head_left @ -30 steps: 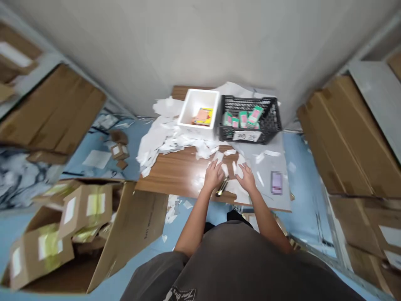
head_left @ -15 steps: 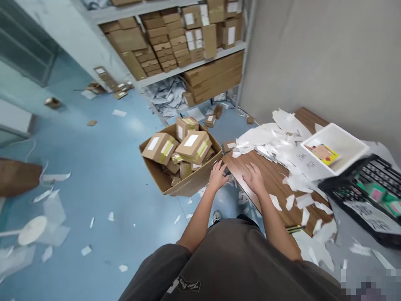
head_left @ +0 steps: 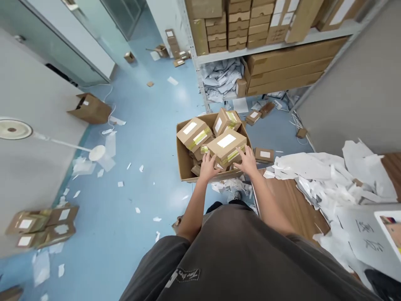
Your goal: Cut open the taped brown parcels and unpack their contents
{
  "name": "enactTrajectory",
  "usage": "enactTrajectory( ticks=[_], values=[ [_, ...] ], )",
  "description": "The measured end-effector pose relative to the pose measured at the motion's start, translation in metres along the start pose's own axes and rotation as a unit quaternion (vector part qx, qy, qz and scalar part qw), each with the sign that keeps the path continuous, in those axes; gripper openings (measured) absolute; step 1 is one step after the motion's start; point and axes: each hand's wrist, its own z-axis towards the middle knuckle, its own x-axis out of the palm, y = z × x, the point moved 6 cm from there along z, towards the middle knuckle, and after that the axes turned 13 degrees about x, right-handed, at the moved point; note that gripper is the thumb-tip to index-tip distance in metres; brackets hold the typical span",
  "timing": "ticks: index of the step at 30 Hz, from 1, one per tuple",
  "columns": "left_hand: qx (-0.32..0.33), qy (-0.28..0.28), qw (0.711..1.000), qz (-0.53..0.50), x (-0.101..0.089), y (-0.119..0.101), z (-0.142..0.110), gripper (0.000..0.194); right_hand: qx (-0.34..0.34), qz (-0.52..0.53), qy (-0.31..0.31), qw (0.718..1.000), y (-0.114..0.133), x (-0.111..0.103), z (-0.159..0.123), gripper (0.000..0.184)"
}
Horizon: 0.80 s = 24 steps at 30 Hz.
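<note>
Both my hands reach down into a large open carton [head_left: 183, 165] on the blue floor, which holds several small taped parcels. My left hand [head_left: 207, 166] presses against the lower left side of a small brown parcel [head_left: 226, 145] with a white label and yellow-green tape. My right hand [head_left: 248, 160] grips the right side of the same parcel, fingers curled over its edge. The parcel lies on top of the pile, held between the two hands. Another labelled parcel [head_left: 192, 133] lies just to its left.
A wooden table [head_left: 294, 209] covered in torn white paper [head_left: 322, 175] stands at my right. Metal shelves [head_left: 269, 39] stacked with brown boxes rise behind the carton. Loose small boxes [head_left: 40, 228] and paper scraps litter the floor; an open box [head_left: 89, 108] lies at the left.
I have turned left, away from the table and its white tub and black crate. Both hands left the tabletop and went down into the carton, onto the top parcel.
</note>
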Motion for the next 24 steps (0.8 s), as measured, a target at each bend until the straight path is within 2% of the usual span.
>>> enactTrajectory(
  ticks=[4, 9, 13, 16, 18, 20, 24],
  values=[
    [-0.039, 0.019, 0.999, 0.006, -0.005, 0.024, 0.031, 0.105, -0.017, -0.028, 0.044, 0.998, -0.004, 0.012, 0.05, 0.099],
    [-0.051, 0.131, 0.99, -0.023, 0.006, 0.058, 0.087, 0.124, -0.017, -0.07, 0.073, 0.995, -0.012, 0.03, 0.096, 0.111],
    [-0.09, 0.23, 0.968, -0.046, 0.036, 0.082, 0.142, 0.148, 0.007, -0.093, 0.087, 0.992, -0.014, 0.042, 0.112, 0.118],
    [-0.096, 0.299, 0.948, -0.059, 0.066, 0.086, 0.167, 0.166, 0.009, -0.109, 0.099, 0.989, -0.013, 0.048, 0.116, 0.12],
    [-0.081, 0.315, 0.944, -0.06, 0.082, 0.086, 0.168, 0.17, 0.018, -0.124, 0.116, 0.985, -0.015, 0.052, 0.117, 0.12],
    [-0.046, 0.299, 0.952, -0.052, 0.088, 0.086, 0.159, 0.17, 0.037, -0.142, 0.137, 0.98, -0.023, 0.054, 0.117, 0.122],
    [0.058, 0.238, 0.969, -0.035, 0.083, 0.091, 0.129, 0.154, 0.057, -0.165, 0.162, 0.971, -0.035, 0.056, 0.113, 0.127]
  ],
)
